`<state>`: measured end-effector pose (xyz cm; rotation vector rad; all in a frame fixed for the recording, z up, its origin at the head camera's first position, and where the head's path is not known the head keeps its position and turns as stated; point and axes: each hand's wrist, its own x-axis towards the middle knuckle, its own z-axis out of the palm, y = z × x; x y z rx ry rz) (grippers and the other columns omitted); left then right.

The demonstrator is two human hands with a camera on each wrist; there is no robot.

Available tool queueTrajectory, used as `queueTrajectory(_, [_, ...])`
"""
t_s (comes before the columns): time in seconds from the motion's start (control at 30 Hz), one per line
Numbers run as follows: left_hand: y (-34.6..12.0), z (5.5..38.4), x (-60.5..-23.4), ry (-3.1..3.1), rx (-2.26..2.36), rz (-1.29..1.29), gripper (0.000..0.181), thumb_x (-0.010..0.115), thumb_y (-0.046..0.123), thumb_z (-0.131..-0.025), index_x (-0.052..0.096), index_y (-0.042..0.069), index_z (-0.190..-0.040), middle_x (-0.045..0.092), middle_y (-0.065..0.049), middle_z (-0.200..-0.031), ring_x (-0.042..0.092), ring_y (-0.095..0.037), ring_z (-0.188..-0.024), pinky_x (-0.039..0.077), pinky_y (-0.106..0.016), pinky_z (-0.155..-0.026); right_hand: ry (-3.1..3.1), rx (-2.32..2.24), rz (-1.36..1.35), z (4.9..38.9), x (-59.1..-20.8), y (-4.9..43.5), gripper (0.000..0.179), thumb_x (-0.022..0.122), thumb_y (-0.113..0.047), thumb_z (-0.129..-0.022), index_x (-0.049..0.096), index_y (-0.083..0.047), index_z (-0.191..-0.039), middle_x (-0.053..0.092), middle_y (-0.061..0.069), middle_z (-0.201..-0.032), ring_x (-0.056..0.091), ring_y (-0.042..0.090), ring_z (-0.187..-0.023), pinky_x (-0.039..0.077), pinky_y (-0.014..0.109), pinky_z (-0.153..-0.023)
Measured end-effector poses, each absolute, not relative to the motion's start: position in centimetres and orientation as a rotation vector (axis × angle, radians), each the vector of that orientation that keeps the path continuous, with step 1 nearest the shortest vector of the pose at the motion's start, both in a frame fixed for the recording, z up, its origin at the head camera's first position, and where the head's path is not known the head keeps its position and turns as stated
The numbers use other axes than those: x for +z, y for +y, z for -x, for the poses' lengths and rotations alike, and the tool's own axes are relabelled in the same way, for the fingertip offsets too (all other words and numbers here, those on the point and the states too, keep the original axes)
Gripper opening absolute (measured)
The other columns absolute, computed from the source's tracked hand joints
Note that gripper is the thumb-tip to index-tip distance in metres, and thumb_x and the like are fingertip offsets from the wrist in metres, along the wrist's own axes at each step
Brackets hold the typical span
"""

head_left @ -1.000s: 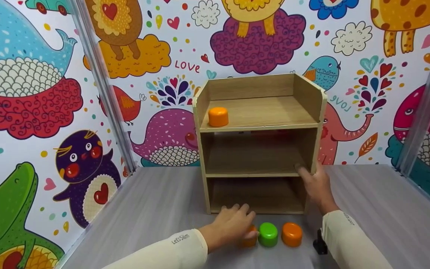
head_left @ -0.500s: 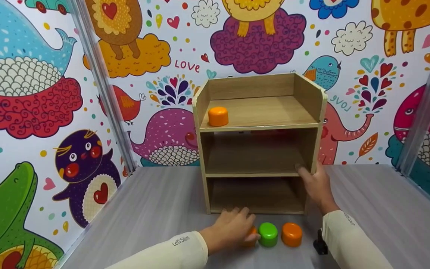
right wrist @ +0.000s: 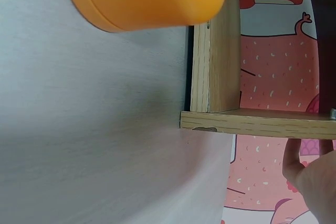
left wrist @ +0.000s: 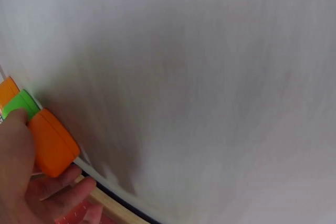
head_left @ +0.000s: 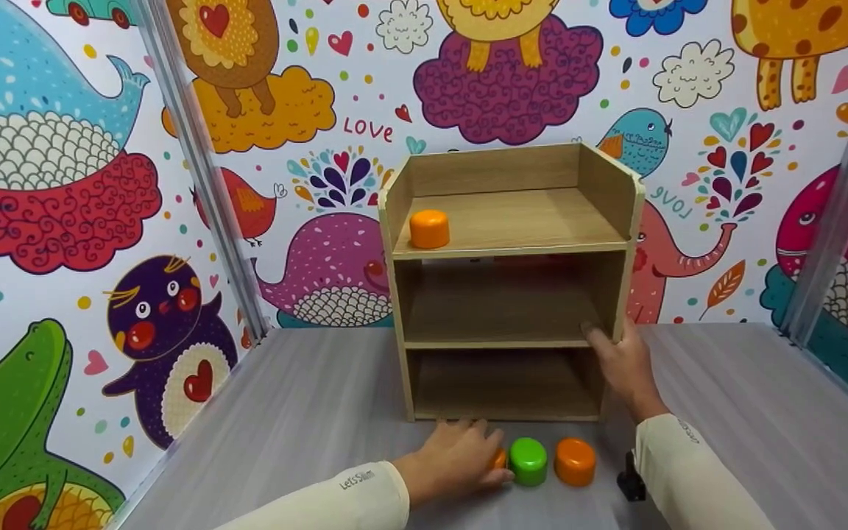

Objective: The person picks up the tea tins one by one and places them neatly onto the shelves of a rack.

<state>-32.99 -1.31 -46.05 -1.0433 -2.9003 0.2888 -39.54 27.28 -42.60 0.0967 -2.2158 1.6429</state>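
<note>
Three upside-down cups line the table in front of a small wooden shelf (head_left: pixel 520 344). My left hand (head_left: pixel 457 455) covers most of the leftmost orange cup (left wrist: pixel 52 142), its thumb on one side and fingers on the other. Beside it stand a green cup (head_left: pixel 528 462) and, farther right, another orange cup (head_left: pixel 575 462). My right hand (head_left: pixel 623 361) grips the shelf's right side panel, thumb on the inner face and fingers outside. One more orange cup (head_left: pixel 430 229) sits at the left end of the shelf's top board.
The grey table (head_left: pixel 299 412) runs up to walls printed with cartoon animals. A metal post (head_left: pixel 207 162) stands in the left corner, another metal post (head_left: pixel 840 191) at the right. Near the right sleeve is a small black object (head_left: pixel 631 482).
My left hand has shifted slightly toward me over the leftmost orange cup, its fingertips drawn back from the shelf's base. The right hand keeps its place on the side panel.
</note>
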Motion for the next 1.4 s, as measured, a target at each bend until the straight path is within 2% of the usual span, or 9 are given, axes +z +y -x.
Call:
queueTrajectory(0.13, [-1.44, 32.87, -46.16, -2.881, 0.307, 1.070, 0.064, 0.043, 0.073, -0.097, 0.059, 0.026, -0.137, 0.067, 0.000, -0.123, 0.067, -0.025, -0.110, 0.056, -0.055, -0.088, -2.211, 1.644, -0.087, 39.58, -42.64, 27.22, 0.070, 0.057, -0.047, -0.101, 0.030, -0.012, -0.155, 0.045, 0.018, -0.146, 0.046, 0.036, -0.131, 0.032, 0.060, -0.118])
queueTrajectory(0.33, [-1.41, 32.95, -46.26, -2.866, 0.301, 1.085, 0.059, 0.047, 0.072, -0.096, 0.061, 0.026, -0.128, 0.067, 0.002, -0.104, 0.067, -0.021, -0.095, 0.057, -0.048, -0.076, -2.214, 1.673, -0.104, 39.53, -42.54, 27.39, 0.072, 0.057, -0.046, -0.101, 0.026, -0.013, -0.157, 0.042, 0.017, -0.149, 0.044, 0.036, -0.134, 0.029, 0.061, -0.119])
queueTrajectory(0.57, [-1.21, 33.21, -46.38, -2.878, 0.238, 1.113, 0.051, 0.052, 0.070, -0.095, 0.061, 0.025, -0.118, 0.060, 0.004, -0.087, 0.060, -0.015, -0.077, 0.050, -0.037, -0.062, -2.227, 1.675, -0.098, 39.53, -42.48, 27.98, 0.074, 0.056, -0.044, -0.102, 0.021, -0.016, -0.160, 0.037, 0.017, -0.154, 0.040, 0.038, -0.139, 0.027, 0.064, -0.119])
queueTrajectory(0.93, [-1.46, 33.45, -46.26, -2.863, 0.231, 1.144, 0.050, 0.055, 0.068, -0.095, 0.062, 0.024, -0.116, 0.057, 0.004, -0.080, 0.054, -0.012, -0.070, 0.045, -0.033, -0.059, -2.210, 1.704, -0.089, 39.58, -42.36, 27.57, 0.073, 0.058, -0.044, -0.101, 0.023, -0.017, -0.159, 0.041, 0.017, -0.151, 0.043, 0.038, -0.137, 0.029, 0.063, -0.119])
queueTrajectory(1.17, [-1.59, 33.37, -46.27, -2.821, 0.249, 1.171, 0.050, 0.054, 0.068, -0.095, 0.062, 0.023, -0.114, 0.059, 0.007, -0.079, 0.054, -0.009, -0.067, 0.046, -0.032, -0.060, -2.158, 1.618, -0.102, 39.72, -42.58, 27.18, 0.064, 0.059, -0.041, -0.101, 0.037, -0.013, -0.153, 0.049, 0.015, -0.145, 0.048, 0.032, -0.131, 0.032, 0.055, -0.119])
queueTrajectory(1.4, [-1.45, 33.46, -46.37, -2.851, 0.224, 1.190, 0.048, 0.055, 0.067, -0.096, 0.062, 0.022, -0.112, 0.054, 0.007, -0.075, 0.049, -0.009, -0.065, 0.044, -0.031, -0.060, -2.165, 1.634, -0.113, 39.65, -42.69, 27.18, 0.064, 0.059, -0.041, -0.101, 0.037, -0.011, -0.153, 0.051, 0.016, -0.143, 0.050, 0.030, -0.128, 0.036, 0.054, -0.117])
